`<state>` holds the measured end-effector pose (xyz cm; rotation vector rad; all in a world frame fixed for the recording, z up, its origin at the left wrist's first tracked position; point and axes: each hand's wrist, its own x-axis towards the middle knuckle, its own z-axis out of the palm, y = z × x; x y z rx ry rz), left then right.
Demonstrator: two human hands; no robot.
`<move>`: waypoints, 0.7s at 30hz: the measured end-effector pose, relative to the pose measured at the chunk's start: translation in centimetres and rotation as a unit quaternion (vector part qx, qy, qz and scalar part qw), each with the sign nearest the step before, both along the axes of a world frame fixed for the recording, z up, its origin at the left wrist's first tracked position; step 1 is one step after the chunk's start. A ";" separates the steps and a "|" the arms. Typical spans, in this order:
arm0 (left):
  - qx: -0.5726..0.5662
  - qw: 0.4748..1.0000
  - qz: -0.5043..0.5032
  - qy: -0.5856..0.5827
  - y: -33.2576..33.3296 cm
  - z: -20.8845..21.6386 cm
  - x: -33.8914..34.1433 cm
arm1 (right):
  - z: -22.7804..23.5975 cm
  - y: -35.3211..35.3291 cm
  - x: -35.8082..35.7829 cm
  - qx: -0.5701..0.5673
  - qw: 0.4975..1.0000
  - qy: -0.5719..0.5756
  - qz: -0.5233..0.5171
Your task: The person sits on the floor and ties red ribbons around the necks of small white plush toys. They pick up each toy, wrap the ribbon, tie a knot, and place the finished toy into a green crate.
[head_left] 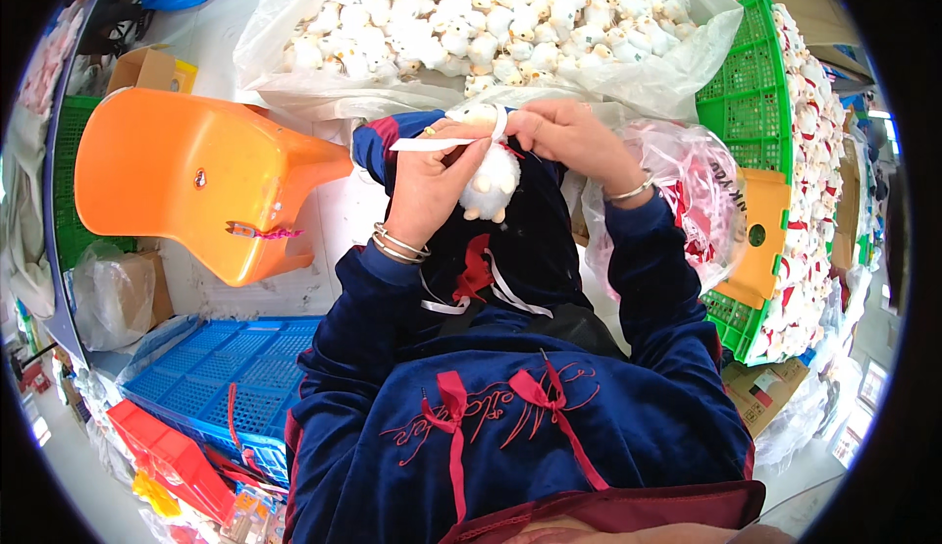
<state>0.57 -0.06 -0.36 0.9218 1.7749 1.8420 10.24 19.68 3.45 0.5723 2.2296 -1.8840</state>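
My left hand point(429, 179) grips a small white plush toy point(491, 189) over my lap, pinching a white ribbon point(432, 143) that sticks out to the left. From the right, my right hand point(567, 137) holds the ribbon's other end, looped at the toy's top. Silver bangles circle both wrists. I wear dark blue velvet sleeves. More ribbon strips and a red bow piece point(475, 274) lie on my lap below the toy.
A big clear bag point(677, 63) of several white plush toys lies ahead. A green crate point(751, 93) full of toys stands at right, an orange plastic chair point(196, 176) at left, a blue crate point(221, 377) and a red tray point(172, 456) at lower left.
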 end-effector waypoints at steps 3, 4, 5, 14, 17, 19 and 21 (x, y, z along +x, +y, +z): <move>0.003 0.998 0.003 0.055 -0.1 -0.3 0.0 | -0.8 -1.5 0.1 -0.109 0.992 0.032 -0.050; -0.005 0.998 0.001 0.068 0.0 -0.1 0.1 | -0.9 -2.0 -0.2 -0.116 0.990 0.044 -0.070; -0.013 0.997 -0.001 0.081 0.0 0.2 0.2 | -0.9 -2.6 -0.4 -0.124 0.987 0.055 -0.089; -0.051 0.998 0.013 0.020 -0.2 -0.2 -0.6 | -1.0 -2.6 0.5 -0.148 0.956 0.207 -0.148; -0.098 0.992 -0.001 -0.075 -0.6 -0.2 -0.9 | -0.8 -2.6 1.6 -0.114 0.967 0.198 -0.109; -0.101 0.991 -0.006 -0.086 -0.6 0.0 -1.0 | -0.7 -2.4 2.2 -0.096 0.975 0.178 -0.092; -0.094 0.991 -0.007 -0.092 -0.6 0.1 -1.0 | -1.2 -2.0 2.3 -0.095 0.972 0.191 -0.102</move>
